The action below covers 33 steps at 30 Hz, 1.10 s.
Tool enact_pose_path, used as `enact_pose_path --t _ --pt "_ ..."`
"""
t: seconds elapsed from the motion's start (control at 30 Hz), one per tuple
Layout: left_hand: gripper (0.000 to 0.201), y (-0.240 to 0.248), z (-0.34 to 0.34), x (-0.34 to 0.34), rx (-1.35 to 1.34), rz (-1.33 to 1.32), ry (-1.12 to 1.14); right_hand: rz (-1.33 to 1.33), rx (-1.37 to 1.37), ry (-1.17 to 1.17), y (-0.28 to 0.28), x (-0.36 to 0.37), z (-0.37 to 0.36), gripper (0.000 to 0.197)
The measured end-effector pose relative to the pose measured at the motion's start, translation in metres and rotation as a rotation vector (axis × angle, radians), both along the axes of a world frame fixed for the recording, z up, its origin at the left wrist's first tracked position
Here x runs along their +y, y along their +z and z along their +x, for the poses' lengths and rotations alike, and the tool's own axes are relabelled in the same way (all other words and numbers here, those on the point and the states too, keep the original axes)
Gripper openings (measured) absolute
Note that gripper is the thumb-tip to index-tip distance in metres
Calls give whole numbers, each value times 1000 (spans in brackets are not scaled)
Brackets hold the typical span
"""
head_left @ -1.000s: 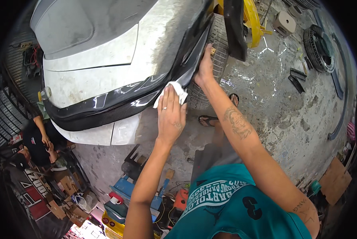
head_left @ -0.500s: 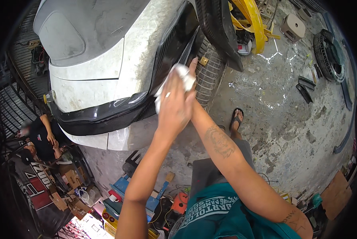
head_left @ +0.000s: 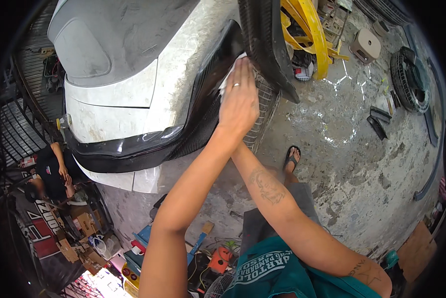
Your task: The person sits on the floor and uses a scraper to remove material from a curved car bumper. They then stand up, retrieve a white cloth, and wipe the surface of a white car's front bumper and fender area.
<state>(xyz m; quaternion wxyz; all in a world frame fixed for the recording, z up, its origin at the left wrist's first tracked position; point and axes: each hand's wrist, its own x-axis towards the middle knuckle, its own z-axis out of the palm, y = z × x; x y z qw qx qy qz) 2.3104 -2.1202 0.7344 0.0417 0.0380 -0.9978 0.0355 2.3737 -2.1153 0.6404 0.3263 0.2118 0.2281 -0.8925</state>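
My left hand (head_left: 240,102), with a ring on one finger, lies with its fingers stretched along a white cloth (head_left: 226,83). It presses the cloth to the glossy black carbon-patterned trim (head_left: 205,82) at the corner of a dirty white car bumper (head_left: 113,119). Beneath it crosses my right forearm (head_left: 267,186); the right hand is hidden behind the left hand and wrist. The trim continues as a black lip (head_left: 128,149) along the bumper's lower edge. A separate dark carbon-patterned panel (head_left: 267,49) stands close to the right of my fingertips, above a wire grid (head_left: 264,102).
On the concrete floor to the right are a yellow frame part (head_left: 318,42), a beige stool (head_left: 365,47), a tyre (head_left: 407,84) and black strips (head_left: 378,121). A person in black (head_left: 51,174) sits at left, near cardboard boxes (head_left: 86,223). Tools lie near my legs.
My left hand and the cloth have slid up and right along the trim toward the dark panel. The right finger that showed beside the cloth is now covered.
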Motion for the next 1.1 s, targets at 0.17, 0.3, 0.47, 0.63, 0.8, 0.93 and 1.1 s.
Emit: enact_pose_path --t 0.17,0.3,0.47,0.63,0.8,0.93,1.1 --pt "59 -7 -27 -11 -240 -398 -127 14 17 17 -3 -5 -8 73" --pt "75 1 28 -7 -98 -52 -90 42 20 -23 -8 7 -18 74" --pt "85 9 -5 -8 -120 -38 -16 2 8 27 4 -1 1 75" --pt "85 17 25 -7 -127 107 -20 2 5 -33 0 -4 -6 76" --pt "86 51 146 -18 -238 326 63 -367 147 -119 -28 -22 -30 77" --pt "86 64 204 -42 -346 354 64 314 95 -114 -28 -24 -36 83" --pt "86 49 160 -37 -200 433 -62 225 -269 93 4 0 -40 81"
